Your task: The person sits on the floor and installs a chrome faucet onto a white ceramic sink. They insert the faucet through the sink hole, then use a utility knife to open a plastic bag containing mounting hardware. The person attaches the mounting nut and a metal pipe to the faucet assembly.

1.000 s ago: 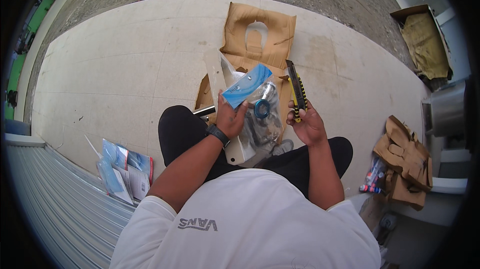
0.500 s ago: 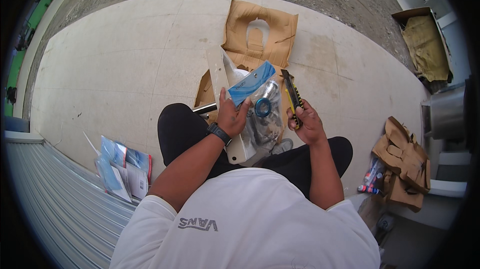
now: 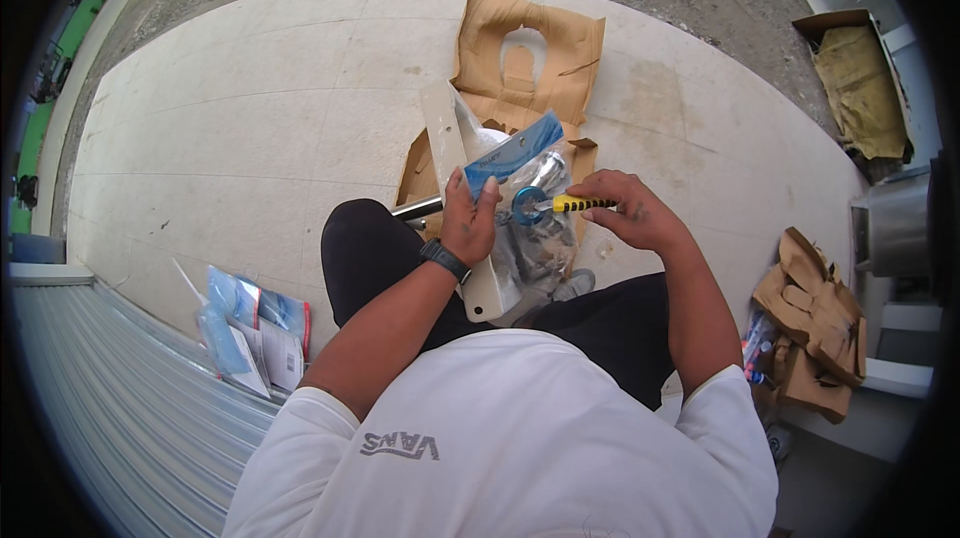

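My left hand point(image 3: 469, 222) is closed on a clear plastic bag point(image 3: 535, 256) by its blue header card point(image 3: 520, 150). Chrome parts and a blue ring point(image 3: 528, 205) show inside the bag. In my right hand point(image 3: 640, 216) is a yellow and black utility knife point(image 3: 580, 203), pointing left with its front end at the bag beside the ring. Whether its blade has gone through the plastic I cannot tell. Under the bag, between my legs, lies a white piece with a flat, holed edge point(image 3: 443, 128). A metal tube point(image 3: 417, 208) sticks out beside my left knee.
Opened brown cardboard point(image 3: 530, 48) lies under and beyond the white piece. Torn cardboard point(image 3: 815, 323) is heaped at the right. Blue and white packets point(image 3: 250, 323) rest at the left beside corrugated metal sheeting point(image 3: 130, 388). An open box point(image 3: 860, 88) stands far right.
My right hand has turned the knife from upright to sideways and brought its front end against the bag. The left hand still holds the bag, its header card tilted slightly more.
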### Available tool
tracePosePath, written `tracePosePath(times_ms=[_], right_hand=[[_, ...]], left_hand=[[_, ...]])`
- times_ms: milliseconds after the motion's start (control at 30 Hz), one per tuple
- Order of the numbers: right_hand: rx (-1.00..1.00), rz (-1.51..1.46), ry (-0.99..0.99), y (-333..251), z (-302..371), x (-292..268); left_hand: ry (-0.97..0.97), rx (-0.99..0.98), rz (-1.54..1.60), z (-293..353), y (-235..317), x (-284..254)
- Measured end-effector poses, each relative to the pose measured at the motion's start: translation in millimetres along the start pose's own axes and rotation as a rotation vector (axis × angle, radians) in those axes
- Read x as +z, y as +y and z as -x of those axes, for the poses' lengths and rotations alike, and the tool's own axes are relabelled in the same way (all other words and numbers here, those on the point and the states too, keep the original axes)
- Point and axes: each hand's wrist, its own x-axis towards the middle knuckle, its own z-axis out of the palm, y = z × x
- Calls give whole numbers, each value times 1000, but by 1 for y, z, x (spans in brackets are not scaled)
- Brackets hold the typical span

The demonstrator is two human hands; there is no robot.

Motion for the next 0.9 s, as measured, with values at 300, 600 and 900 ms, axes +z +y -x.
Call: tracePosePath(times_ms=[300,600,900], right_hand=[[-105,323,-75,-30,-34,-12],[-74,348,-127,-27,-46,-8],[45,430,-68,-4,-46,-26]], left_hand=[[-10,92,-166,1,2,-7],[44,177,-291,0,10,-3],[63,190,-330,0,14,-1]])
